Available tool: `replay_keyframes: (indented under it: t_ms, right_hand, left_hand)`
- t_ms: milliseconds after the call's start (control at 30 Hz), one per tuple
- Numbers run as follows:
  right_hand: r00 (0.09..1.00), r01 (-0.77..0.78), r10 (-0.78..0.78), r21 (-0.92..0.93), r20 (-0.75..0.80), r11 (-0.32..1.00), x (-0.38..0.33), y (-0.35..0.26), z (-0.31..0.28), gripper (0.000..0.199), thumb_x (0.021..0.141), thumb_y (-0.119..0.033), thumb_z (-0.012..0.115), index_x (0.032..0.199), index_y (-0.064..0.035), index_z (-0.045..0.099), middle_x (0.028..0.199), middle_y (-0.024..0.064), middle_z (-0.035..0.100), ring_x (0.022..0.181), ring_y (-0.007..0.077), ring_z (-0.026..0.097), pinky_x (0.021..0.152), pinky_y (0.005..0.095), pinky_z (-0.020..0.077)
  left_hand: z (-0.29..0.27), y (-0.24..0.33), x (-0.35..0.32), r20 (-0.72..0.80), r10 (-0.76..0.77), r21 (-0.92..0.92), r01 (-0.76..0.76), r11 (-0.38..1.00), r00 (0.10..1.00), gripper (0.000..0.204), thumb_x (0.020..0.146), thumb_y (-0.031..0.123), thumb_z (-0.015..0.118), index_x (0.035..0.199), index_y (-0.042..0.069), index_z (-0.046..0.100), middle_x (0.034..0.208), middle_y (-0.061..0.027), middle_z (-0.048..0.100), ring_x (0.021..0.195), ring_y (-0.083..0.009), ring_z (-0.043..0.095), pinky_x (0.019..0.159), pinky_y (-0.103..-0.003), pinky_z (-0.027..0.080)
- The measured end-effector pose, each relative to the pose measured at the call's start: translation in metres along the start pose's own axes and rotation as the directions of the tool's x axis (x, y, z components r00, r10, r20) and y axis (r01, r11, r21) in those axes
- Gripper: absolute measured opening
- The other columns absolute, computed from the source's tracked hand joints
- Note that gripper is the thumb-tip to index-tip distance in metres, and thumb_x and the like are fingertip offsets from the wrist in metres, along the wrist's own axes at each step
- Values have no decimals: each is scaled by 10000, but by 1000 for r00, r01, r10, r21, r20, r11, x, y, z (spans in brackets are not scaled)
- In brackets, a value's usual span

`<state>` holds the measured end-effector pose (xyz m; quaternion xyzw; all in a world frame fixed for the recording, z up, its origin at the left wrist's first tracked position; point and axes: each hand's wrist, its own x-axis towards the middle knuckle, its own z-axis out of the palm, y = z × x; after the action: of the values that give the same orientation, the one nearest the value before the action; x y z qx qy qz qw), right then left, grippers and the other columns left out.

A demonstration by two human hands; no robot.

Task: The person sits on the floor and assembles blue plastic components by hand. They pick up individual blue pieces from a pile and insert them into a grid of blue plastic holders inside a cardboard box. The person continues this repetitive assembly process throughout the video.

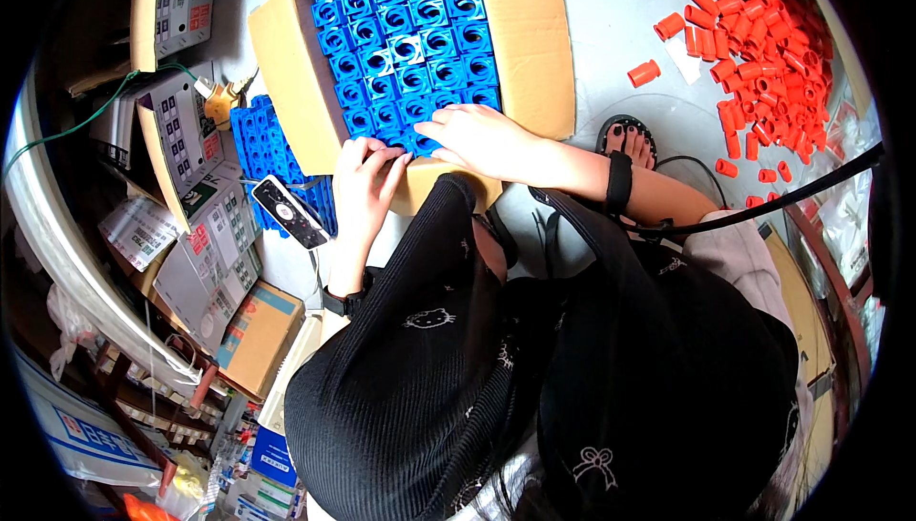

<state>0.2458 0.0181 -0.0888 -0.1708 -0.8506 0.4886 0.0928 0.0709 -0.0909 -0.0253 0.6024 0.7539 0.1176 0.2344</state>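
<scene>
Left grip [366, 173] and right grip [477, 137] meet at the near end of an open cardboard carton [536, 39], fingers bent over the closest row of blue pieces [410, 80]; whether either is grasping one or only touching it, I cannot tell. These pieces sit in tight rows inside the carton. More blue parts [260, 144] are just beside it on the left, and red pieces [763, 53] lie heaped on the floor [611, 30] at right.
</scene>
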Motion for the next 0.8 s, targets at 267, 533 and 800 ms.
replay_keyframes:
  t_ms: [267, 533, 800]
  right_hand:
    - [998, 45, -52, -254, -20, 966, 1, 7, 7, 420, 901, -258, 594, 1232, -1, 560, 965, 120, 618, 961, 271, 630, 819, 366, 528]
    - [991, 129, -130, 24, 32, 991, -10, 8, -66, 493, 914, -352, 612, 1281, -37, 513, 826, 197, 646, 771, 359, 660, 670, 442, 547]
    - [777, -448, 118, -412, -619, 793, 5, 129, -242, 432, 866, -343, 641, 1192, -74, 555, 1069, 159, 585, 887, 323, 635, 687, 442, 533]
  left_hand:
    - [3, -1, 18, -4, 43, -26, -43, 999, 999, 208, 763, 142, 785, 817, 22, 624, 846, -90, 568, 814, -270, 542, 723, -366, 442]
    - [0, -1, 27, 130, 81, 25, -85, 996, 988, 226, 789, 179, 765, 767, 23, 604, 790, -111, 567, 797, -303, 537, 721, -402, 430]
    - [-73, 48, 92, 90, 152, -55, -148, 988, 984, 181, 847, 92, 722, 775, -34, 614, 750, -108, 569, 661, -238, 563, 609, -319, 440]
